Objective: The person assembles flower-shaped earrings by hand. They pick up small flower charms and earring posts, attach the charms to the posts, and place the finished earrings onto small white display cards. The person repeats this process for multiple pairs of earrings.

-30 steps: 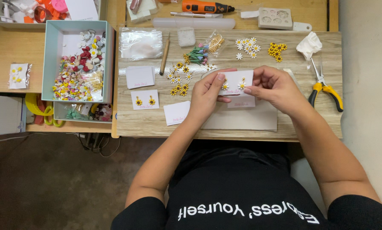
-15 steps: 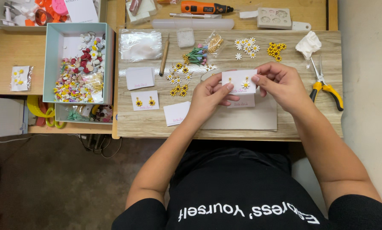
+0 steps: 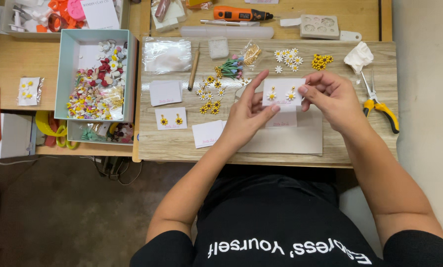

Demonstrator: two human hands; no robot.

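Observation:
Both hands hold a small white card [image 3: 282, 91] above the wooden board [image 3: 182, 143]. A pair of white daisy earrings is fixed on the card. My left hand [image 3: 247, 113] grips its left edge and lower corner, index finger raised. My right hand [image 3: 332, 96] pinches the card's right edge. Under the hands lie another white card [image 3: 285, 120] and a grey mat [image 3: 295, 141].
Loose daisy and sunflower pieces [image 3: 287, 57] lie on the board, with blank cards [image 3: 165, 92], a card with yellow flower earrings [image 3: 171, 118], and yellow-handled pliers [image 3: 379, 104]. A pale blue box [image 3: 59, 74] of small coloured pieces stands on the left. An orange rotary tool [image 3: 241, 13] lies at the back.
The card has been lifted and turned so that the two daisy earrings face up. Both hands have shifted slightly with it.

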